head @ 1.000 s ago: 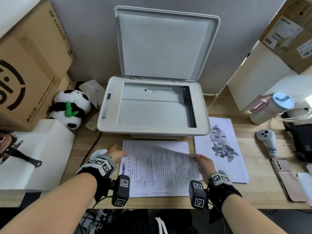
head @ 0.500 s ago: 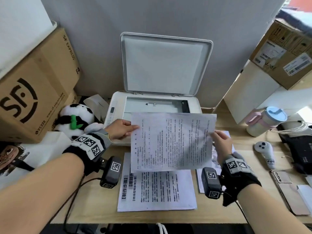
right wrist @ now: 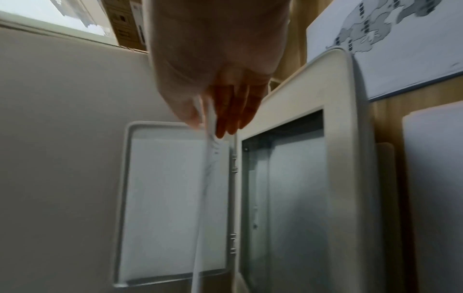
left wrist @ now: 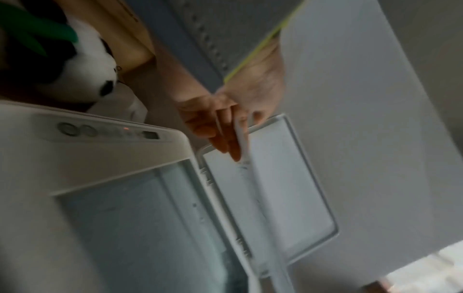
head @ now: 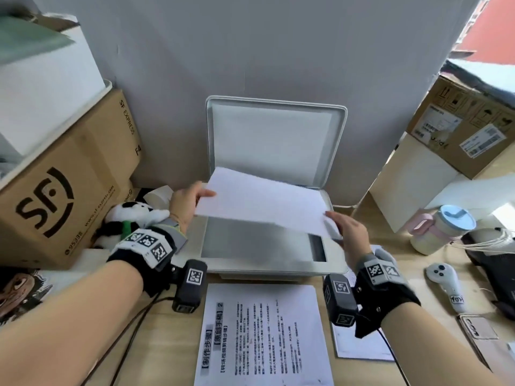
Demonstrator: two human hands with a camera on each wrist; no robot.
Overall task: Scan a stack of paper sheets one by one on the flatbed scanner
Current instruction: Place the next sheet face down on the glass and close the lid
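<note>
A white flatbed scanner point(head: 260, 270) stands at the back of the desk with its lid point(head: 274, 140) raised upright against the wall. Its glass point(head: 250, 242) is bare. Both hands hold one paper sheet point(head: 264, 204) blank side up, tilted, above the glass. My left hand point(head: 185, 203) pinches its left edge and my right hand point(head: 345, 228) pinches its right edge. The wrist views show the sheet point(left wrist: 244, 138) point(right wrist: 209, 138) edge-on between thumb and fingers of each hand. A stack of printed sheets point(head: 263, 341) lies on the desk in front of the scanner.
A sheet with a printed map point(right wrist: 391, 45) lies right of the scanner. A panda plush point(head: 131, 218) and a cardboard box point(head: 64, 190) crowd the left. On the right stand a mug point(head: 437, 229), a white controller point(head: 446, 285) and more boxes point(head: 459, 129).
The top sheet was lifted off the stack, raised text side toward me, then flipped blank side up and carried over the scanner glass. The head view pulled back and tilted up.
</note>
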